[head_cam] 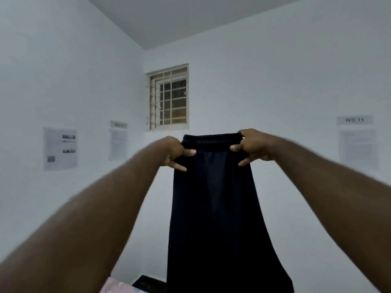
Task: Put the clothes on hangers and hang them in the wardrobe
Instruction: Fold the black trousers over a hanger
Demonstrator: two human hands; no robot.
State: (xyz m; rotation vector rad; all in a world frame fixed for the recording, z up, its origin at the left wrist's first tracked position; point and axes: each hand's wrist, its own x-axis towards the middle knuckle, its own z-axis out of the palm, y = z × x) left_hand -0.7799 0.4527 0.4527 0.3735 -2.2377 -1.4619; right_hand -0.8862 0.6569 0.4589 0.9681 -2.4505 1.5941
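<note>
Both arms are stretched out and up, and between them hangs a dark garment [213, 197], most likely trousers with an elastic waistband, though the dim light leaves the cut unsure. The left hand [176, 152] pinches the waistband at its left corner, thumb laid across the front and a lower finger sticking out loose. The right hand [252, 146] grips the other corner in the same way. The cloth falls straight down below the hands and runs out of sight at the bottom.

I would judge the task barely begun for this piece: no hanger is in sight, no wardrobe either, so threading and hanging are both left to do.

Below the left hand, low down, a corner of pink bedding [118, 286] shows. Beyond the hands is a pale wall; a barred window [168, 98] sits just above the left hand, and printed sheets [60, 149] are stuck up well out to both sides.
</note>
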